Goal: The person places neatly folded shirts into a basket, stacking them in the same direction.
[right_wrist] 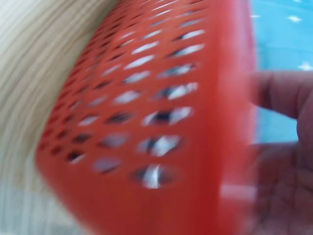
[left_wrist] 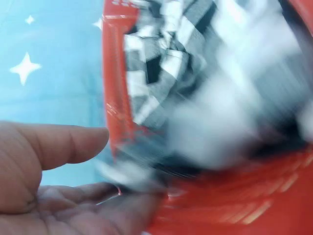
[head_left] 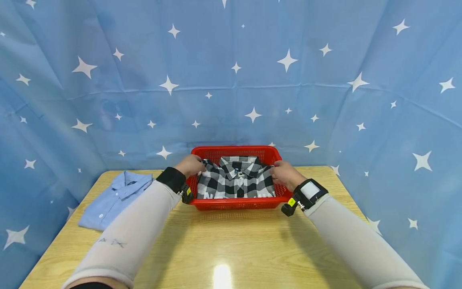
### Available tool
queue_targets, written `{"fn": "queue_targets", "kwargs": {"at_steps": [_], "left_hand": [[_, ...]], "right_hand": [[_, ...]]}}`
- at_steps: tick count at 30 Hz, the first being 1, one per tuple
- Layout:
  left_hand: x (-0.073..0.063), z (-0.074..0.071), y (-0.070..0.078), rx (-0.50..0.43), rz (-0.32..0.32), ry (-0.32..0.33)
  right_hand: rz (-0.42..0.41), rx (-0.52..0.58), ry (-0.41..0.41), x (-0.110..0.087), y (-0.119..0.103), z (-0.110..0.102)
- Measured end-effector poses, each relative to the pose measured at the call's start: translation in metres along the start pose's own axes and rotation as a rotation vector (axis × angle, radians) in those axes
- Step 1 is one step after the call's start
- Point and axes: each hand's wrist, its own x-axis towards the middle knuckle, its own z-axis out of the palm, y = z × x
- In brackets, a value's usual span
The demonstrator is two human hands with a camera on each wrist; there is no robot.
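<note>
A folded black-and-white checked shirt (head_left: 239,178) lies collar up inside a red plastic basket (head_left: 236,204). My left hand (head_left: 190,165) reaches over the basket's left side to the shirt's shoulder. In the left wrist view its thumb (left_wrist: 73,147) is straight and apart from the fingers, whose tips meet a blurred edge of the shirt (left_wrist: 164,73). Over the right side, my right hand (head_left: 286,175) has its fingertips at the shirt's other shoulder. The right wrist view shows its thumb (right_wrist: 281,93) extended, with the fingertips hidden behind the basket rim (right_wrist: 237,122).
A folded light blue shirt (head_left: 113,200) rests on the left of the wooden table (head_left: 231,249). Just behind the table hangs a blue curtain (head_left: 216,116) with white stars. Through the basket's slotted wall (right_wrist: 127,98), bits of checked cloth show.
</note>
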Motion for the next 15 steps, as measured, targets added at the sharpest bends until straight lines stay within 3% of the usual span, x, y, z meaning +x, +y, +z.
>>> {"fn": "queue_targets", "kwargs": {"at_steps": [3, 8, 10, 13, 15], "left_hand": [[-0.009, 0.002, 0.010, 0.179, 0.061, -0.050], [-0.019, 0.016, 0.028, 0.629, 0.112, -0.195], [-0.020, 0.023, 0.032, 0.751, 0.075, -0.278], [-0.020, 0.030, 0.033, 0.863, 0.011, -0.366], [-0.019, 0.033, 0.032, 0.853, -0.041, -0.410]], "right_hand": [[-0.071, -0.146, -0.021, -0.004, -0.006, 0.001], [-0.128, -0.378, -0.113, -0.006, -0.020, 0.010], [-0.108, -0.464, -0.177, -0.004, -0.021, 0.014], [-0.070, -0.621, -0.250, 0.000, -0.016, 0.020], [-0.049, -0.696, -0.263, 0.002, -0.010, 0.022]]}}
